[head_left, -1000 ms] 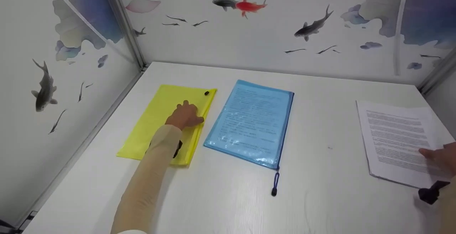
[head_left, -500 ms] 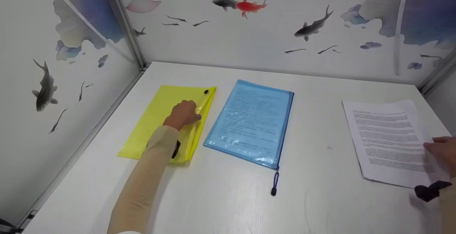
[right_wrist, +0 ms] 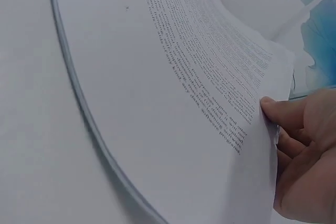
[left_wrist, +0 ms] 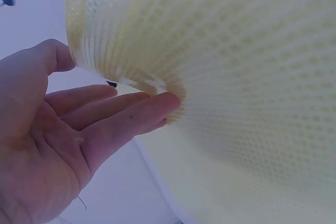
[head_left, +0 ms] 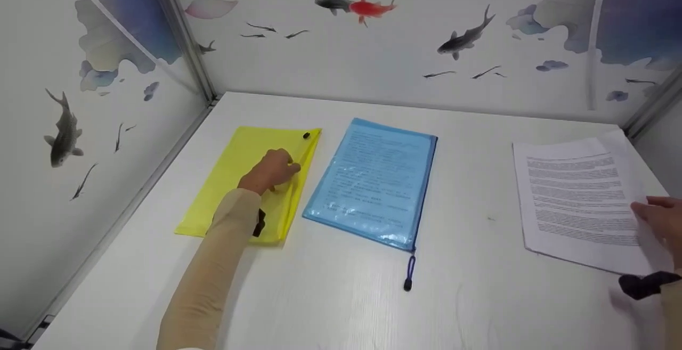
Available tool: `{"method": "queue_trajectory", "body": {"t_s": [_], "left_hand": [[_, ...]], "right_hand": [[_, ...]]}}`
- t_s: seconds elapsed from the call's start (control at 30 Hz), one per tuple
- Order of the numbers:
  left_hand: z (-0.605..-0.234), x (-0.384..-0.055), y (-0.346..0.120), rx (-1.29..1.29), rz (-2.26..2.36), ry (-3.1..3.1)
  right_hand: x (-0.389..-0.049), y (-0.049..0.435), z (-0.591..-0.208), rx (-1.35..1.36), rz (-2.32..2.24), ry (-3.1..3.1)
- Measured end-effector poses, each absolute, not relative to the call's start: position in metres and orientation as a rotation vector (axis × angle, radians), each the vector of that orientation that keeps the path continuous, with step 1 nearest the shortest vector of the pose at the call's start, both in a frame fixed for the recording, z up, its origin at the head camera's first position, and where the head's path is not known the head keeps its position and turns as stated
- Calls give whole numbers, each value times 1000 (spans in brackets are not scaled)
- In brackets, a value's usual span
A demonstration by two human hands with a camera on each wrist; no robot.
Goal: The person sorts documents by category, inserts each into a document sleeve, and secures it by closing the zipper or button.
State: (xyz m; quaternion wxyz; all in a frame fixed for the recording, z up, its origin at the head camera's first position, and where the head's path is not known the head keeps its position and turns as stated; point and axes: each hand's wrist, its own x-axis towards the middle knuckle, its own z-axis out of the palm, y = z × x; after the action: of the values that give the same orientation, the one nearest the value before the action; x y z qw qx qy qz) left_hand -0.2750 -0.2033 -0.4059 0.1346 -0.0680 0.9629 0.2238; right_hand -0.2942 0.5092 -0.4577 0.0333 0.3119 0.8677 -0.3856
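On the left of the table lies a yellow zip folder (head_left: 226, 174). My left hand (head_left: 269, 170) holds its upper sheet by the long open edge; in the left wrist view the thumb (left_wrist: 62, 56) and fingers (left_wrist: 131, 116) sit at the bowed plastic film (left_wrist: 252, 77). A stack of printed papers (head_left: 575, 195) is at the right. Its right edge is gripped by my right hand (head_left: 660, 222); the right wrist view shows the thumb (right_wrist: 281, 111) on top and the other fingers behind the sheets. The papers bend up towards this hand.
Between the two hands lies a blue zip folder (head_left: 373, 185) with a printed page inside, its zip pull (head_left: 408, 274) hanging towards the near side. White panels with painted fish (head_left: 463, 41) enclose the white table (head_left: 453, 307) at the back and left.
The papers have shifted left and somewhat away, their right side rising, with my right hand gripping them. My left hand has drawn the yellow folder's upper sheet back, widening the gap at its edge.
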Motion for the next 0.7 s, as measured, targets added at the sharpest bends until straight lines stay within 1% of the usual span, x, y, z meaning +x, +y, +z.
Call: {"method": "queue_trajectory", "body": {"t_s": [0.23, 0.4, 0.57, 0.7], "left_hand": [[-405, -275, -202, -212, 663, 2783], [-402, -273, -201, -181, 760, 2790], [-399, -271, -200, -154, 899, 2853], [-401, -269, -203, -191, 978, 2883]], "right_hand": [[-299, 502, -458, 881, -1299, 2545], [-298, 494, -452, 876, -1437, 2451], [-294, 478, -439, 777, -1556, 2487], [-288, 456, -421, 731, -1771, 2460]]}}
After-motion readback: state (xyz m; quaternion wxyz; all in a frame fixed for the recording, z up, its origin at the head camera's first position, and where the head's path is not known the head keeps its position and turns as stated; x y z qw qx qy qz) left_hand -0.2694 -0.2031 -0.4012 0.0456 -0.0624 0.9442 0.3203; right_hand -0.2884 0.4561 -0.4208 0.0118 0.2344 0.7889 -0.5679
